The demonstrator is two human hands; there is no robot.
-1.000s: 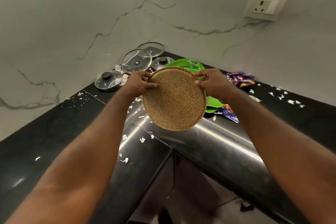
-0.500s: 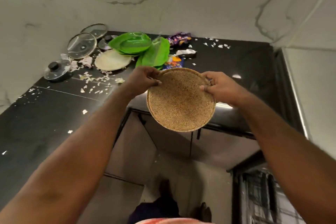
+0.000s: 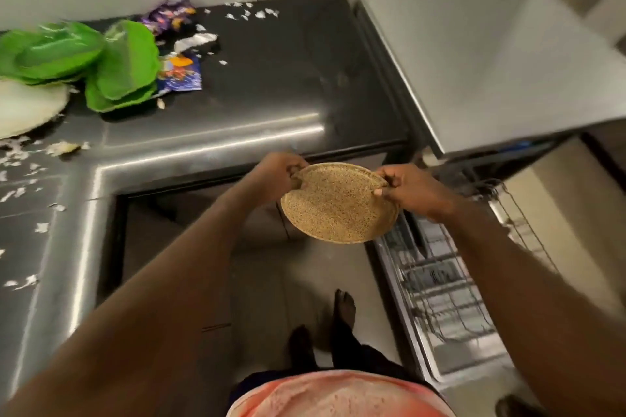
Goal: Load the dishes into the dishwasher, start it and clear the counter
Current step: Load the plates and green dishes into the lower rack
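Observation:
A round speckled brown plate hangs in the air in front of me, off the counter and above the floor. My left hand grips its left rim and my right hand grips its right rim. Just right of the plate the dishwasher stands open, with its wire rack pulled out over the lowered door. Green plates and a cream plate lie on the black counter at the far left.
Torn snack wrappers and white paper scraps litter the counter. My bare feet stand on the grey floor between the counter corner and the rack. Dark cabinet fronts run under the counter.
The view has swung right and down, off the counter corner. Both hands have carried the brown plate to the open dishwasher rack, which has come into view.

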